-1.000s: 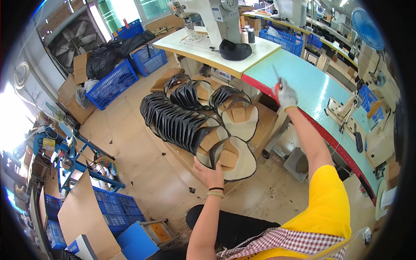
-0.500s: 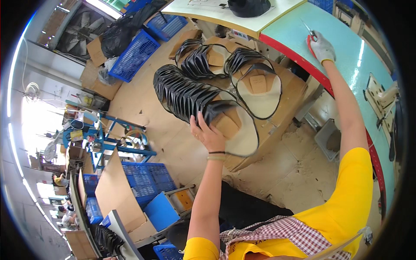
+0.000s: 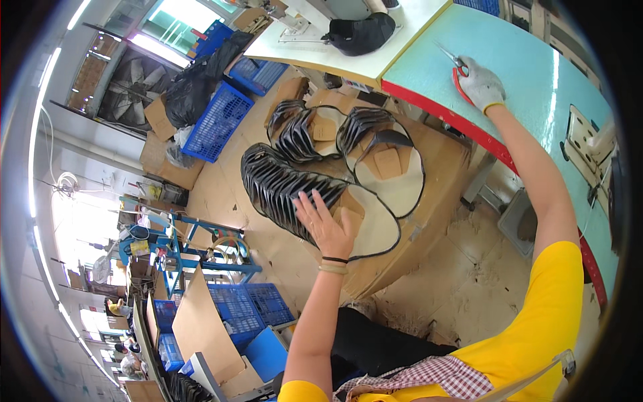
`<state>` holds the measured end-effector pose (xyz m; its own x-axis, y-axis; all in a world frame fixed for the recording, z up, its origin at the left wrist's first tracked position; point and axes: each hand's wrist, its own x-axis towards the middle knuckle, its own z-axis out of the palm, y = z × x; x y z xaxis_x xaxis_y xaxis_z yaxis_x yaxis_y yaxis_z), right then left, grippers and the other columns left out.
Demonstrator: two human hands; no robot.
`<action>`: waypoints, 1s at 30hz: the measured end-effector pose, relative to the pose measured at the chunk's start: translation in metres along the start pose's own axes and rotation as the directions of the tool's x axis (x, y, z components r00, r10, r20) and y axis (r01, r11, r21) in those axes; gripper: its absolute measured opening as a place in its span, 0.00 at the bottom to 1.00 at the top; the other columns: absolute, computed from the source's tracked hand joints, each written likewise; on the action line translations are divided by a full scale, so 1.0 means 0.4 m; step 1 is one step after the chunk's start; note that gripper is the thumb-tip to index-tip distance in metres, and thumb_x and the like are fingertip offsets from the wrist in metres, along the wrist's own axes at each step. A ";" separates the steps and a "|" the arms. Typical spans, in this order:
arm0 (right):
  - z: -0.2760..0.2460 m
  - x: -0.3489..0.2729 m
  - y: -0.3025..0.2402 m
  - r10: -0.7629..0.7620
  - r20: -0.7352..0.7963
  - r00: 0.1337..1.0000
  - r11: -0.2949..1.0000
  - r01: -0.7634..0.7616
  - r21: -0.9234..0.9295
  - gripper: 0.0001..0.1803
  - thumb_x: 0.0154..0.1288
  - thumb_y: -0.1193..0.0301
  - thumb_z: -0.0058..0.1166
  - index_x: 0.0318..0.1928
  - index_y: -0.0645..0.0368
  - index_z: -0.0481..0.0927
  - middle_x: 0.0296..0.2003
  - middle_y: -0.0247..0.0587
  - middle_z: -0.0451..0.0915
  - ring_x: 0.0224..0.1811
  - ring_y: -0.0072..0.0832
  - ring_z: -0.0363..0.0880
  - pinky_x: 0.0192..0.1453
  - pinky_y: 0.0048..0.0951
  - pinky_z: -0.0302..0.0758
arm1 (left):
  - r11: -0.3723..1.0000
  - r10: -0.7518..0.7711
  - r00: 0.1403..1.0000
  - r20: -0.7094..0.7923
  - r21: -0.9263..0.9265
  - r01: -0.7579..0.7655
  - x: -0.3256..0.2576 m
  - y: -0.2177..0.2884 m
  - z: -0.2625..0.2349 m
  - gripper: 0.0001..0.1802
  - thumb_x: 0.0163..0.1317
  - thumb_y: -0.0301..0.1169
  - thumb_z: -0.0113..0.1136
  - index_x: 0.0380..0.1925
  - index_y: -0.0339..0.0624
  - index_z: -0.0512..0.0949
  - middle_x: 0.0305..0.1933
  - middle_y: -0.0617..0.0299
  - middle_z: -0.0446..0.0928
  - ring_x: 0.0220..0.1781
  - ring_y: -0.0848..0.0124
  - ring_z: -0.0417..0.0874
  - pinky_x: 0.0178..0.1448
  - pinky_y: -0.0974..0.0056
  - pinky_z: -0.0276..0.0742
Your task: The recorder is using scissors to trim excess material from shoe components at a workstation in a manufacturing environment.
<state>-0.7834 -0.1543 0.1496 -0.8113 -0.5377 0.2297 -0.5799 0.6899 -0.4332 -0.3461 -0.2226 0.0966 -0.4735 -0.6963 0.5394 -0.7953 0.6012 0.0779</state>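
Note:
My left hand (image 3: 325, 224) lies with fingers apart on the nearest row of overlapping pieces (image 3: 288, 191), holding nothing. These pieces have black folded edges, tan panels and a cream rounded end. My right hand (image 3: 483, 85), in a pale grey glove, is closed on red-handled scissors (image 3: 459, 75) over the turquoise tabletop (image 3: 429, 50). The scissors' thin blades point away to the far left. Farther back are two more rows of like pieces, one row (image 3: 382, 157) to the right and a smaller row (image 3: 305, 134) behind. All three rest on a brown cardboard surface (image 3: 439, 157).
A black curved item (image 3: 362, 35) sits on the white sewing table (image 3: 281, 47). Blue crates (image 3: 218, 124) and a black bag (image 3: 201, 77) stand at the far left. A red edge (image 3: 429, 100) borders the turquoise top. A blue metal frame (image 3: 191, 244) and leaning cardboard (image 3: 204, 321) are at left.
The view has shifted, so the scene sits lower and further right. My left hand's fingers have spread and come off the top piece's black flap. My right hand still holds the scissors.

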 end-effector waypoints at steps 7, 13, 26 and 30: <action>0.005 -0.001 0.000 -0.079 -0.014 0.997 0.997 0.079 0.019 0.19 0.65 0.57 0.47 0.55 0.45 0.72 0.41 0.51 0.81 0.44 0.47 0.80 0.49 0.45 0.76 | 0.942 0.176 0.927 0.332 -0.329 -0.060 0.283 0.039 0.139 0.66 0.39 0.45 0.75 0.69 0.30 0.40 0.71 0.30 0.43 0.74 0.36 0.39 0.75 0.49 0.43; 0.002 -0.001 -0.001 -0.112 -0.020 0.994 0.992 0.113 0.061 0.18 0.64 0.57 0.48 0.53 0.45 0.73 0.39 0.51 0.81 0.42 0.48 0.80 0.47 0.45 0.76 | 0.969 0.097 0.710 0.698 -0.229 0.092 0.403 -0.057 0.291 0.82 0.26 0.54 0.80 0.70 0.38 0.27 0.71 0.32 0.42 0.74 0.41 0.43 0.75 0.52 0.47; -0.012 -0.019 -0.032 -0.121 -0.048 0.991 0.991 0.124 0.057 0.25 0.58 0.56 0.56 0.55 0.49 0.73 0.39 0.48 0.80 0.43 0.45 0.79 0.48 0.41 0.75 | 0.876 0.011 0.781 0.624 -0.383 0.293 0.462 -0.013 0.397 0.70 0.34 0.42 0.77 0.71 0.39 0.38 0.63 0.35 0.65 0.66 0.50 0.68 0.68 0.60 0.63; -0.004 -0.017 -0.027 -0.113 -0.038 0.993 0.992 0.115 0.059 0.25 0.58 0.56 0.57 0.55 0.50 0.73 0.38 0.48 0.80 0.42 0.45 0.79 0.47 0.41 0.75 | 0.913 0.059 0.750 0.659 -0.339 0.226 0.471 0.014 0.397 0.65 0.36 0.42 0.76 0.71 0.41 0.44 0.60 0.38 0.70 0.63 0.51 0.72 0.66 0.59 0.66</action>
<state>-0.7716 -0.1573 0.1543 -0.7427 -0.5937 0.3099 -0.6642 0.5938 -0.4542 -0.4997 -0.4128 0.0657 -0.6514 -0.7451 -0.1428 -0.7050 0.5249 0.4768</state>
